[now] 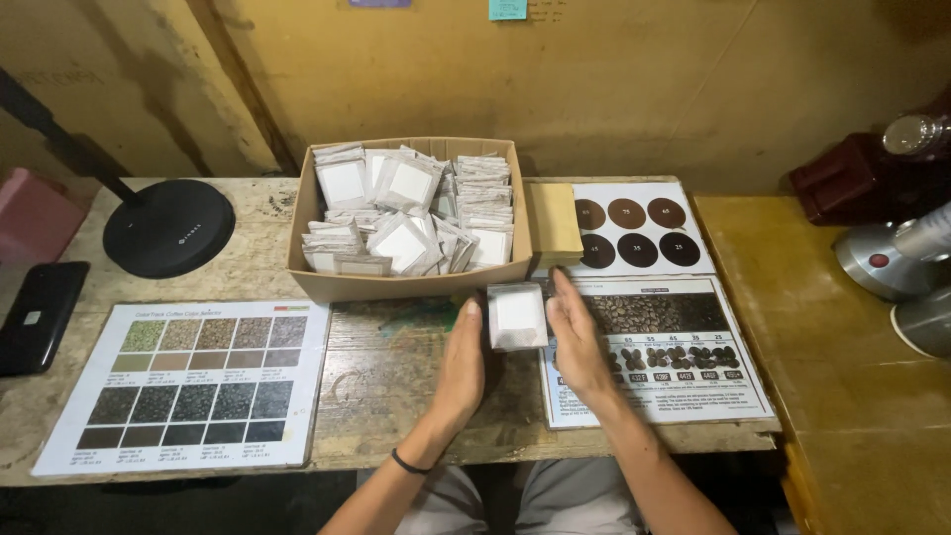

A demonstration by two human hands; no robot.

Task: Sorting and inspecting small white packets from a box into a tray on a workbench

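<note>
While you are sitting at the worn wooden table (396,386), your two hands are pressing a small stack of white filter packets (516,315) between them, just in front of the near wall of the cardboard box (406,282). Your left hand (462,362) is standing on its edge with the fingers held straight and pressed together, the flat of them lying against the left side of the stack. Your right hand (577,342) is mirroring it on the right side, fingers likewise straight and closed against each other, fingertips pointing toward the far side of the table. The stack is sitting upright between your palms, squeezed from both sides rather than pinched, with its lower edge at or just above the tabletop; you cannot tell which.

A dark band (408,463) is circling your left wrist. The cardboard box is holding many more white packets (401,203), some standing in rows on the right, others lying loose and tilted on the left. A folded brown paper bag (553,223) is leaning just beside the box's right wall. Under your right hand, a printed chart of coffee beans (664,352) is lying flat, and beyond it a card with dark brown discs (634,230). To the left, a laminated sheet of bean colour swatches (193,381) is lying near the table's edge, with a black round lamp base (168,228) farther back and a black phone (38,315) at the far left.
</note>
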